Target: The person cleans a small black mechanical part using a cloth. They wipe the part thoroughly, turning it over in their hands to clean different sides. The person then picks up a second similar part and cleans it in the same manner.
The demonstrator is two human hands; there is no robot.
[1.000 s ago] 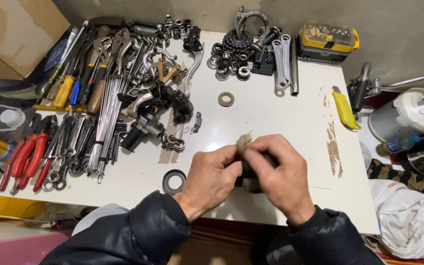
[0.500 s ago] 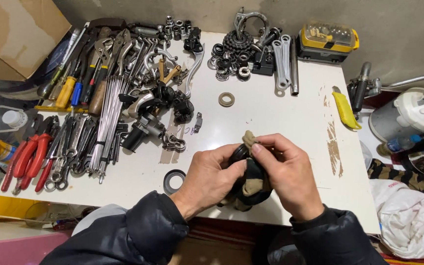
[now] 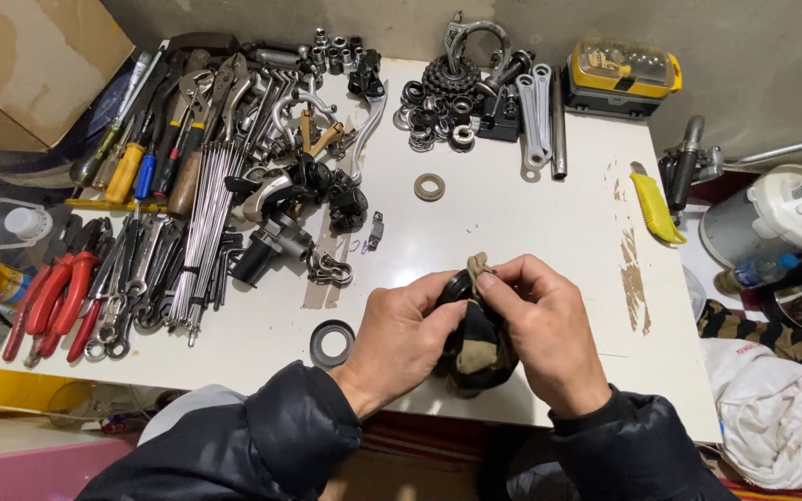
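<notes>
Since half a second ago the hands have drawn a little closer together and the rag's tan tip now pokes up between the thumbs, with less of the dark ring showing.

Head view: the left hand [image 3: 407, 336] and right hand [image 3: 547, 332] meet near the front edge of the white tabletop [image 3: 512, 223], both closed around a dirty black-and-tan rag [image 3: 481, 348]. The fingertips pinch the rag's top, and a dark round part [image 3: 458, 284] peeps out just under the left thumb; what it is cannot be told. Just left of the left hand a black ring [image 3: 332, 343] lies flat. Farther back a tan washer [image 3: 430, 187] lies alone. On the left side lie red pliers [image 3: 48, 301], a bundle of spokes [image 3: 206, 227] and screwdrivers [image 3: 127, 172]. At the back sit a cog [image 3: 447, 76], wrenches [image 3: 533, 116] and a yellow case [image 3: 622, 74]. A yellow knife [image 3: 652, 206] lies near the right edge.
</notes>
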